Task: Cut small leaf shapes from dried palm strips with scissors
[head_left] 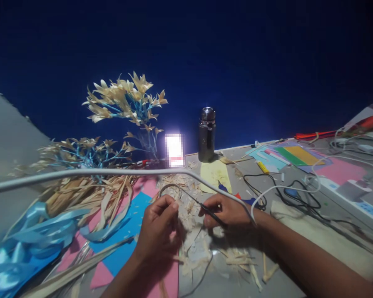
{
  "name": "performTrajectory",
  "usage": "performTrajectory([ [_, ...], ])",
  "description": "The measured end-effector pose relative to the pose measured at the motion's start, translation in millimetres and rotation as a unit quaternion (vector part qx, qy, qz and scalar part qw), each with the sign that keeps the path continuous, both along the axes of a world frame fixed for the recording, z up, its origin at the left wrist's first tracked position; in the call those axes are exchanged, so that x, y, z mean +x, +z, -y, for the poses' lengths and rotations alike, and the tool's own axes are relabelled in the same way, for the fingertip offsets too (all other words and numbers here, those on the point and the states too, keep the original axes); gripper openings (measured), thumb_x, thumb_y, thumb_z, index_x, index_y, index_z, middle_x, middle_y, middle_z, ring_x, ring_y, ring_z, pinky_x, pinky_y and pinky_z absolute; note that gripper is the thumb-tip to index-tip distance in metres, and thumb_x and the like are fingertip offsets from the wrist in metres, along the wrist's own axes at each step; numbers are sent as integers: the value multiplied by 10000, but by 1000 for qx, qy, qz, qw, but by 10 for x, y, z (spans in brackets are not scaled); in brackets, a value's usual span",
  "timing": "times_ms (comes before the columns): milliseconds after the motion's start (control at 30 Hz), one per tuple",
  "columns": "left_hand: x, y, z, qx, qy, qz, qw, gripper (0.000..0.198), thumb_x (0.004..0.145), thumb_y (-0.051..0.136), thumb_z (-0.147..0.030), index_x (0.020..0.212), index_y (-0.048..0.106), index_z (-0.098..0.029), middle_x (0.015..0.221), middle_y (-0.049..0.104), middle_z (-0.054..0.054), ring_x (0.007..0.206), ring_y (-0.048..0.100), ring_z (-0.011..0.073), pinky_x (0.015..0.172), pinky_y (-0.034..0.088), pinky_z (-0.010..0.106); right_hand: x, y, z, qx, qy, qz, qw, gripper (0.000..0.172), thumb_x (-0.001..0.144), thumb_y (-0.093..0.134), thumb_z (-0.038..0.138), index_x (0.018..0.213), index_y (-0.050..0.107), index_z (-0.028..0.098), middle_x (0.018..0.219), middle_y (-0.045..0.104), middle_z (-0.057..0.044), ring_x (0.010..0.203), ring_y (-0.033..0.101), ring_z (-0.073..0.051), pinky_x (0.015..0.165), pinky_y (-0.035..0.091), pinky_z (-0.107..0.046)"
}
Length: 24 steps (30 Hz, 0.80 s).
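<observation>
My left hand (pixel 158 225) is closed in a pinch on a thin wire bent into a loop (pixel 169 189). My right hand (pixel 226 212) is closed round a slim dark tool (pixel 209 212), whose tip points at the loop. Both hands rest over a heap of dried straw shavings (pixel 192 231) on the table. A white cable (pixel 112 172) crosses the view just above my hands and runs over my right wrist.
Dried leaf sprigs on blue stems (pixel 124 99) stand at the back left, light blue ribbon (pixel 27 236) lies at the left, and pink and blue paper sheets (pixel 133 223) sit under the straw. A metal flask (pixel 207 134), coloured papers (pixel 290 156), black cables (pixel 286 194) and a power strip (pixel 354 194) lie to the right.
</observation>
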<state>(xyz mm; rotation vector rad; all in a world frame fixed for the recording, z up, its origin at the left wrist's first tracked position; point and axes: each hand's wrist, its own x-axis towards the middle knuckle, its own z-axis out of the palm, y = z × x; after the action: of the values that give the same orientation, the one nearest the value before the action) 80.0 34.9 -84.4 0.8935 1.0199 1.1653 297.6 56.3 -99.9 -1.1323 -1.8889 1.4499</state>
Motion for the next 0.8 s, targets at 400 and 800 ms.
performTrajectory([
  [400,-62,12,-24,81,6,-116,990,263,692,733,-327,580,530,-204,501,506,-42,456,508,126,470,404,244,52,-5,-13,-18,87,43,995,301,741,789,440,711,738,145,600,582,13,564,496,-114,510,365,-204],
  [800,-80,53,-55,90,8,-170,981,263,644,697,-333,511,512,-202,457,492,-45,422,468,112,444,361,232,22,75,19,-57,79,58,994,325,731,779,414,610,640,145,534,479,40,517,397,-82,459,282,-196],
])
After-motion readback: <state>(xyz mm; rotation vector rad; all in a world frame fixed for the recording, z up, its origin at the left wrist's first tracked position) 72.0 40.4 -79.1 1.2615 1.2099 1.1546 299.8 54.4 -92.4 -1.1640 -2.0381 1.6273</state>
